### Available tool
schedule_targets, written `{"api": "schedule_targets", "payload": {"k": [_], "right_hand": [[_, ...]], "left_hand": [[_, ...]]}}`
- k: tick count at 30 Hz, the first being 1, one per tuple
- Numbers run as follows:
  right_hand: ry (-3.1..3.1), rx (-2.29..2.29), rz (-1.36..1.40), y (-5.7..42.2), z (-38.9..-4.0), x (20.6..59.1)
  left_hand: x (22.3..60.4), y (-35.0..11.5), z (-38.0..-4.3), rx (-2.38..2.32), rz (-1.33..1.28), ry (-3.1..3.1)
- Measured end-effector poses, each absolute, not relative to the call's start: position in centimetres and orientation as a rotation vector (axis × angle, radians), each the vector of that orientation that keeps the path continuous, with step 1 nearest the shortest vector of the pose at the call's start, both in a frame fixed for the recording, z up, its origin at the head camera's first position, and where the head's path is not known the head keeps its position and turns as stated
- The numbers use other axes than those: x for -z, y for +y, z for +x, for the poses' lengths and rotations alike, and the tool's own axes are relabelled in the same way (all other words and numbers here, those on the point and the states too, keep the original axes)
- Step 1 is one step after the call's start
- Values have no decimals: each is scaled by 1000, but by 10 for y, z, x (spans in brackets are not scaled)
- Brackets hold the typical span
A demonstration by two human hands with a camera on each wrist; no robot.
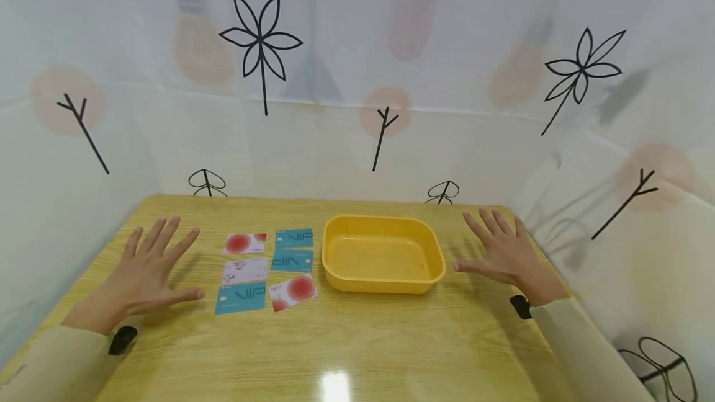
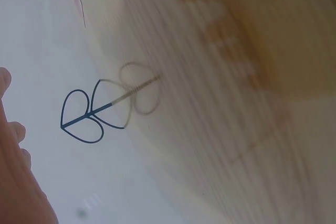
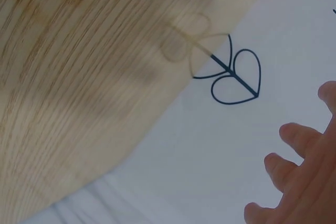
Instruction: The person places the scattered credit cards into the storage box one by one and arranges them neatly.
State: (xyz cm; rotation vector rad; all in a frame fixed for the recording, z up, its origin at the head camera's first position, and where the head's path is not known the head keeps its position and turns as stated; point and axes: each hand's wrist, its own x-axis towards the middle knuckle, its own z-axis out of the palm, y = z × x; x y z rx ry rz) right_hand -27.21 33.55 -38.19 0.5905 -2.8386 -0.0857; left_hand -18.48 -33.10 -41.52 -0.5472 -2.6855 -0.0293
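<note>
My left hand (image 1: pixel 146 268), fingers spread, hovers over the left of the table beside several cards and holds nothing. Spread the same way, my right hand (image 1: pixel 499 253) is just right of a yellow plastic tray (image 1: pixel 385 286). The cards lie in two columns: a white card with red circles (image 1: pixel 244 243), a pale patterned card (image 1: pixel 244 270) and a blue VIP card (image 1: pixel 240 298) on the left; two blue VIP cards (image 1: pixel 293 239) and a tilted red-and-white card (image 1: pixel 293 292) on the right. Only parts of the left hand (image 2: pixel 21 182) and right hand (image 3: pixel 310 177) show in the wrist views.
The wooden table (image 1: pixel 357 340) has a glare spot near its front. A white cloth (image 1: pixel 346 154) printed with plants and lamps hangs behind it and along both sides. The tray's inside shows a bare bottom.
</note>
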Motion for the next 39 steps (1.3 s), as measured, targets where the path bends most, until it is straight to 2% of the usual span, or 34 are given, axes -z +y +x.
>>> {"api": "schedule_targets", "payload": {"k": [25, 39], "right_hand": [[-2863, -69, 611, 331, -260, 390], [-2844, -341, 658, 300, -243, 392]], "left_hand": [[422, -321, -191, 62, -586, -2679], [410, -299, -219, 259, -611, -2794]]}}
